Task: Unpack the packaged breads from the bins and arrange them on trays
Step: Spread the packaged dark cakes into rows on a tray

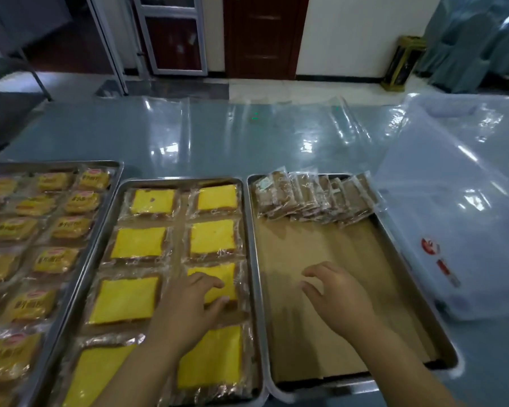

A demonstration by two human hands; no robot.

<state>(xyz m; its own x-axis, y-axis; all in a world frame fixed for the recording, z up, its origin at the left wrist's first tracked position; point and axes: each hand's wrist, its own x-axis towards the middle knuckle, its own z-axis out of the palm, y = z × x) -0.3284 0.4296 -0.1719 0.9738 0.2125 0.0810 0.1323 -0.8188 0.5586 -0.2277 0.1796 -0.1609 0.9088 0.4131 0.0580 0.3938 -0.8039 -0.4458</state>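
Forearms fill the bottom edge, and the left hand (188, 301) lies on a yellow pack (218, 277) in the middle tray (182, 180), fingers spread over the film, pressing rather than gripping. The right hand (335, 292) hovers over the brown paper (321, 245) lining the right tray (329, 382), fingers loosely curled, holding nothing. The likely trouble spot is that slick film: a hard nudge could skid the pack onto its neighbour and spoil the two columns, and a dragging palm could ruck the paper. Further up, brown packs (312, 198) lean overlapped along that tray's far end, and a bump might tip the row flat. The left tray (112, 183) is full of labelled packs, and a white bin (453, 215) sits to the right. Beyond lie a blue table (218, 133) under clear sheeting, pale floor and a dark red door (262, 33).
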